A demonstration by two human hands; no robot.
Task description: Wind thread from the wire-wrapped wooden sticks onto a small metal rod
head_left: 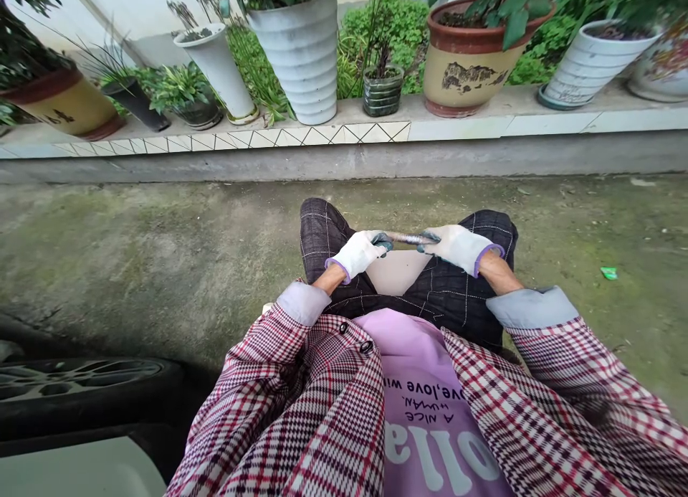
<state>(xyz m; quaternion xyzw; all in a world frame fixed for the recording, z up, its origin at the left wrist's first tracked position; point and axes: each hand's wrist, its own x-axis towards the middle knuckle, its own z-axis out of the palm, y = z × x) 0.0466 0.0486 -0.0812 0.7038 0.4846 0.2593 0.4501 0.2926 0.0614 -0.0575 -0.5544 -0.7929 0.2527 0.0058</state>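
Between my knees I hold a short, thin rod-like piece [407, 237] level, one end in each hand. Its left part looks brownish and its right part silvery and rough; the exact kind cannot be made out. My left hand [359, 253], in a white glove with dark green fingertips and a purple cuff, is closed on the left end. Gloved the same way, my right hand [456, 246] grips the right end. Both ends are hidden by the fingers. Below the piece, a pale flat surface [398, 273] shows between my thighs.
A low tiled ledge [456, 128] runs across the front, bearing several potted plants, among them a tall white ribbed pot [295, 59] and a tan pot [473, 67]. A car wheel [80, 382] stands at the left. A green wrapper [609, 273] lies on the mossy concrete [215, 267].
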